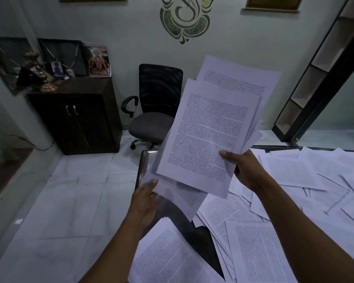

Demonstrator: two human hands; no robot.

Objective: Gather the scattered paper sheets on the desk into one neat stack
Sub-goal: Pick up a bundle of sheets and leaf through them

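Centre frame, the right hand (pixel 240 169) pinches a fanned bundle of sheets (pixel 208 135), long axis tilting toward upper right. The left hand (pixel 146 198) grips its blurred lower-left sheet. Scattered sheets (pixel 294 172) cover the desk (pixel 141 170) at lower right; bare floor (pixel 70 190) lies left of the desk edge.

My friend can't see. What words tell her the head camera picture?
A person's right hand holds up a fanned bunch of printed sheets while the left hand grips their lower edge. More sheets lie scattered on the desk below.

left hand (pixel 145 198) bare | right hand (pixel 243 170) bare | forearms unsleeved
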